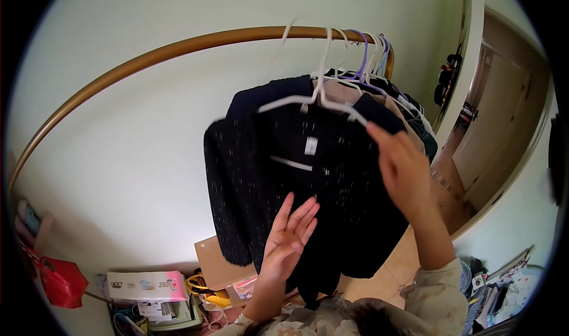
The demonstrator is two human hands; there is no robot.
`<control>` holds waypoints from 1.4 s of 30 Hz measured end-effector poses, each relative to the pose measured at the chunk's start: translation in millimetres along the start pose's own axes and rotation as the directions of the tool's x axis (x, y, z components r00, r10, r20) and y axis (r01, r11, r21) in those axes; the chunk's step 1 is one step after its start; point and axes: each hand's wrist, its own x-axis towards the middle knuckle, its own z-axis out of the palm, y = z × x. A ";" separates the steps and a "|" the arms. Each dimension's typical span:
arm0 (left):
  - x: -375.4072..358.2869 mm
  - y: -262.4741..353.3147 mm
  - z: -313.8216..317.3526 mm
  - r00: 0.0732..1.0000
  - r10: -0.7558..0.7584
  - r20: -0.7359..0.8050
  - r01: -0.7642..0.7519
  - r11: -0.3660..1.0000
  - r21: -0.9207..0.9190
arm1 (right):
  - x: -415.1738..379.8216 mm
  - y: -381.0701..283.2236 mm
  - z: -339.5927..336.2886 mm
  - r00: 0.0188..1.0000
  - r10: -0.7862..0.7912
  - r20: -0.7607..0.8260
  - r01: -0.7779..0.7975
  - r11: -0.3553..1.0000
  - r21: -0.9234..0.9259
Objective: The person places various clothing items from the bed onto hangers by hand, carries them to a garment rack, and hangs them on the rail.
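A dark jacket (349, 217) with small light flecks hangs on a white clothes hanger (288, 102), facing me. The hanger's hook reaches up to the brown rail. At the hanger's right end, by the jacket's shoulder, my right hand (406, 167) is closed, its fingertips on the hanger arm. My left hand (291, 235) is raised before the lower front of the jacket, palm turned up and fingers apart, holding nothing. Inside the collar a white label (311, 146) shows.
A curved brown clothes rail (178, 53) spans the wall, with several garments on white and purple hangers (363, 57) bunched at its right. Below are a cardboard box (216, 259), a pink-and-white pack (145, 287) and a red bag (61, 281). A doorway stands on the right.
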 end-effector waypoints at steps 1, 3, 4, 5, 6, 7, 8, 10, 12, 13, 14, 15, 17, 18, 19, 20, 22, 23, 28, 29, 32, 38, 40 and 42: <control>-0.7 0.1 -0.5 1.000 0.003 -0.004 -0.003 1.000 -0.003 | 9.7 2.9 0.4 0.999 0.035 -0.020 -0.035 0.999 0.020; -1.9 -0.5 -1.7 1.000 0.001 -0.011 -0.001 1.000 -0.004 | 26.4 10.9 10.5 0.999 0.009 -0.038 -0.009 1.000 0.017; -3.2 -2.6 -2.7 1.000 -0.004 -0.012 0.004 1.000 -0.002 | 31.7 14.9 17.1 0.999 -0.002 -0.049 0.003 1.000 0.014; -4.0 -4.2 -4.5 1.000 -0.011 -0.010 0.011 1.000 -0.001 | 33.9 18.0 24.1 1.000 0.016 -0.026 -0.016 1.000 -0.003; -4.4 -5.4 -5.8 1.000 -0.020 -0.011 0.020 1.000 -0.007 | 32.7 23.4 31.9 0.999 0.032 -0.013 -0.032 0.999 0.021; -5.5 -7.5 -7.1 0.999 -0.032 -0.015 0.032 0.999 -0.014 | 29.1 30.1 40.0 0.999 0.049 0.003 -0.049 0.998 0.045; -7.4 -10.1 -8.6 0.999 -0.045 -0.022 0.045 0.999 -0.022 | 25.2 33.4 43.5 0.997 0.068 0.023 -0.070 0.995 0.071; -10.1 -14.7 -12.7 0.997 -0.063 -0.034 0.062 0.998 -0.022 | 14.1 26.3 40.7 0.988 0.128 0.084 -0.131 0.991 0.031; -11.5 -17.9 -15.3 0.995 -0.086 -0.056 0.084 0.996 -0.031 | 6.6 23.8 39.4 0.986 0.138 0.090 -0.136 0.990 -0.025; -10.3 -19.8 -16.6 0.994 -0.101 -0.053 0.099 0.995 -0.033 | 5.1 23.4 38.8 0.986 0.141 0.092 -0.139 0.990 -0.027; -8.6 -21.5 -16.4 0.992 -0.117 -0.048 0.116 0.993 -0.036 | 3.1 22.5 36.2 0.985 0.145 0.094 -0.143 0.989 -0.031; -7.8 -23.6 -13.6 0.990 -0.138 -0.041 0.137 0.990 -0.040 | -1.2 22.7 31.1 0.983 0.154 0.096 -0.151 0.988 -0.038; -5.7 -28.6 -3.0 0.983 -0.183 -0.024 0.182 0.983 -0.032 | -17.9 28.1 16.6 0.978 0.189 0.084 -0.187 0.982 -0.035; -4.5 -33.3 3.9 0.978 -0.208 -0.003 0.208 0.978 -0.029 | -28.6 32.3 6.1 0.975 0.209 0.069 -0.207 0.978 -0.042; -4.2 -40.7 11.1 0.975 -0.223 0.023 0.223 0.974 -0.027 | -44.6 37.3 -5.2 0.975 0.204 0.084 -0.196 0.976 -0.091; -4.4 -49.0 19.6 0.966 -0.257 0.038 0.258 0.966 -0.025 | -63.7 42.5 -18.4 0.956 0.254 0.145 -0.241 0.965 -0.100; -6.3 -71.7 40.3 0.937 -0.339 0.082 0.342 0.939 -0.030 | -107.1 51.0 -53.6 0.894 0.371 0.253 -0.345 0.928 -0.140; -8.3 -86.3 55.7 0.917 -0.385 0.106 0.389 0.921 -0.023 | -128.4 50.2 -76.4 0.879 0.419 0.227 -0.367 0.899 -0.240; -56.6 -184.4 156.3 0.712 -0.614 0.341 0.666 0.744 -0.049 | -258.9 7.5 -238.1 0.752 0.656 -0.056 -0.608 0.659 -0.442; -77.8 -204.4 179.7 0.645 -0.635 0.425 0.713 0.700 -0.036 | -289.8 -17.2 -274.7 0.674 0.730 -0.113 -0.677 0.549 -0.491; -158.0 -252.6 257.8 0.414 -0.678 0.608 0.868 0.494 -0.039 | -369.5 -116.2 -375.1 0.439 0.824 -0.359 -0.822 0.207 -0.530; -319.8 -273.9 395.8 -0.028 -0.534 0.845 0.987 0.120 0.109 | -460.4 -317.7 -497.9 -0.018 0.581 -0.814 -0.861 -0.423 -0.283; -363.8 -271.7 428.8 -0.164 -0.446 0.880 0.980 0.033 0.199 | -477.9 -366.0 -515.2 -0.085 0.472 -0.878 -0.851 -0.493 -0.182; -407.9 -270.3 455.3 -0.270 -0.400 0.876 0.959 -0.030 0.282 | -493.5 -406.7 -525.5 -0.153 0.398 -0.904 -0.811 -0.574 -0.115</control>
